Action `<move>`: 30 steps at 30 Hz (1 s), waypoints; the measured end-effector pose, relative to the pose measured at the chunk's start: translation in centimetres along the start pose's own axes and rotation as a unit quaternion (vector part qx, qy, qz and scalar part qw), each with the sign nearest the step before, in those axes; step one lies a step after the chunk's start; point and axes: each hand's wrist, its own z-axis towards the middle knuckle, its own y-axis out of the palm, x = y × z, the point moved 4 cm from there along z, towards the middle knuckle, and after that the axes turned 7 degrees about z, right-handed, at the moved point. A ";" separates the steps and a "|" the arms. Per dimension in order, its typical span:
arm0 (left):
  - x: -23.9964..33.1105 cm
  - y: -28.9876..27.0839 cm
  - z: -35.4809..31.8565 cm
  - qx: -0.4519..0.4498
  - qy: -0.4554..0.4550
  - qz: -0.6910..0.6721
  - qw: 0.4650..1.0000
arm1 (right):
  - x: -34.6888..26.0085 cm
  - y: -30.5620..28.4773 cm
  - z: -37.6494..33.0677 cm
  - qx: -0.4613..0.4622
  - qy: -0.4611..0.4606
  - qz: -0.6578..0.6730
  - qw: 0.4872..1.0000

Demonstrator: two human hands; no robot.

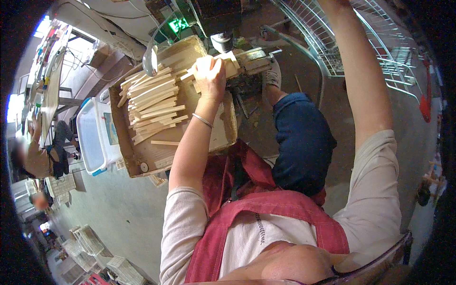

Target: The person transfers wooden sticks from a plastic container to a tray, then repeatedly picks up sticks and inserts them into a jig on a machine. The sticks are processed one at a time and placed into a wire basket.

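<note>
My left hand (209, 78) is closed, its fingers pressed round a pale wooden strip (187, 75) whose end sticks out on the left. Just right of these fingers sits a wooden block (231, 60) on a small machine table with a metal fixture (254, 54). The machine's rounded metal head (222, 42) hangs close above the fingers. Beneath my left forearm, a shallow cardboard box (124, 151) holds a loose pile of wooden strips (154, 100). Up past the top edge reaches my right arm (363, 80), so that hand is out of the picture.
A lamp (150, 61) hangs over the box. Left of it stands a translucent bin with a blue rim (80, 135). At the upper right is a wire shopping cart (316, 35). Another person (38, 147) is at a workbench on the far left.
</note>
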 end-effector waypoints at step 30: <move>0.1 -0.2 0.1 -0.034 0.001 -0.006 0.999 | 0.3 -3.4 -3.9 -0.035 -0.007 0.079 0.996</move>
